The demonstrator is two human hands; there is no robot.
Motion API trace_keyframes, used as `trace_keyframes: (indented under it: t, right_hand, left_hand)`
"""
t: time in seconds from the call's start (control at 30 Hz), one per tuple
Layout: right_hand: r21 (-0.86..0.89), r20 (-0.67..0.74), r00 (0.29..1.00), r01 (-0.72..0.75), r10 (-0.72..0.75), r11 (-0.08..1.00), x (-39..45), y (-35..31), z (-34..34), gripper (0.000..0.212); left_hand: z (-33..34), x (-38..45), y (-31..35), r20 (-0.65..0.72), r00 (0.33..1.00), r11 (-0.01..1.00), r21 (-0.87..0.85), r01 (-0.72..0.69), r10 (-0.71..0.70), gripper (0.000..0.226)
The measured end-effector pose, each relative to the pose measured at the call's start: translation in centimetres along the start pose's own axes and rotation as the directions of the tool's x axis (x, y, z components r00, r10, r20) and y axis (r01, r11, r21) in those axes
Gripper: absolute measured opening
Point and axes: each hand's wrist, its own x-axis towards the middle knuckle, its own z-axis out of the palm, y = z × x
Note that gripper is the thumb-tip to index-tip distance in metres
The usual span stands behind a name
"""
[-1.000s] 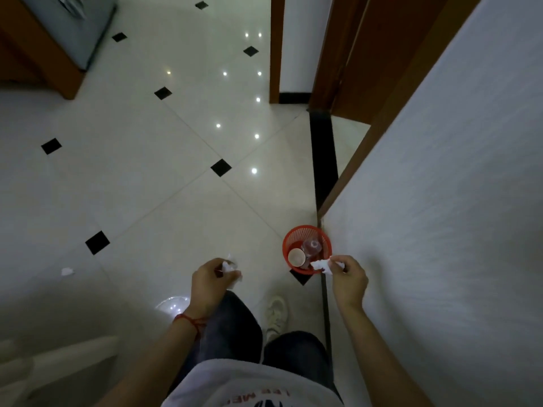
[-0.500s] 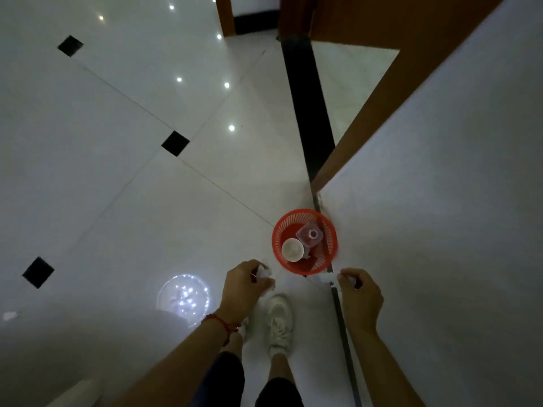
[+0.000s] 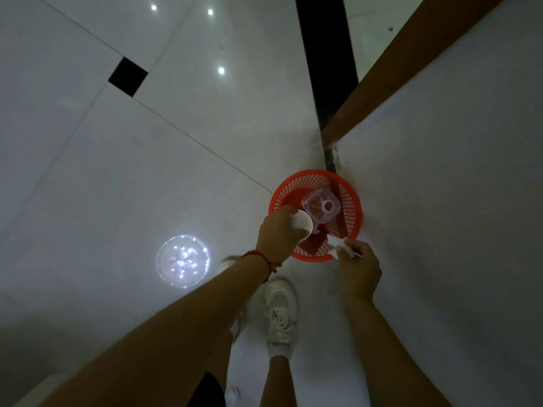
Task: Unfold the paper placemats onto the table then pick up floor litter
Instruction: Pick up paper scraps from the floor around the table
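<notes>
A red plastic mesh basket stands on the floor against the wall. Inside it lie a clear plastic bottle and a white paper cup. My left hand hovers over the basket's left rim with its fingers curled; a bit of white paper scrap shows at the fingertips, the rest is hidden. My right hand pinches a crumpled white paper scrap just above the basket's near rim.
A white wall rises right beside the basket, with a brown wooden door frame and a black floor strip beyond. White glossy tiles with a black diamond inset spread left. My white sneaker is below the basket.
I have stepped closer and leaned over the basket. My left hand moved forward over its left rim, and my right hand brought its paper scrap up over the near rim.
</notes>
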Motion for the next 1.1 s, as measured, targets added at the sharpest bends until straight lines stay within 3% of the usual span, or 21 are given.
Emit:
trace_keyframes:
  t: [0.13,0.27,0.37,0.6,0.73,0.87,1.0,1.1]
  right_hand:
    - [-0.060,0.041,0.999,-0.028,0.031,0.998,0.1,0.1,0.2,0.026]
    - [-0.108,0.125,0.991,-0.027,0.040,0.994,-0.7,-0.8,-1.0,0.028]
    - [-0.163,0.179,0.983,-0.002,0.032,0.987,-2.1,-2.0,-2.6,0.028]
    - [-0.302,0.333,0.937,0.209,-0.102,0.930,-6.8,-7.7,-7.9,0.027]
    - [-0.293,0.386,0.903,0.312,-0.187,0.904,-10.5,-12.2,-10.6,0.031]
    - [-0.251,0.407,0.869,0.402,-0.281,0.880,-15.3,-16.6,-12.0,0.030]
    - [-0.244,0.444,0.838,0.453,-0.317,0.857,-21.0,-19.6,-11.3,0.033]
    - [-0.213,0.547,0.777,0.489,-0.312,0.846,-25.5,-21.0,-9.5,0.021]
  left_hand:
    - [-0.5,0.1,0.2,0.080,0.995,0.999,0.002,-0.051,0.051,0.061]
    - [-3.1,-2.2,-1.3,0.147,0.989,0.963,0.259,-0.074,0.036,0.056]
    - [-5.8,-5.0,-2.6,0.142,0.990,0.923,0.383,-0.041,-0.015,0.054]
    - [-14.1,-13.4,-4.0,0.018,0.999,0.923,0.382,0.040,-0.051,0.046]
    - [-18.5,-18.7,-2.7,-0.144,0.985,0.964,0.232,0.131,-0.099,0.046]
    - [-22.4,-24.4,-1.3,-0.307,0.937,0.986,-0.039,0.165,-0.169,0.043]
    - [-26.1,-30.3,-1.7,-0.412,0.855,0.932,-0.304,0.195,-0.313,0.040]
    - [-28.2,-34.9,-3.9,-0.435,0.789,0.857,-0.471,0.211,-0.433,0.036]
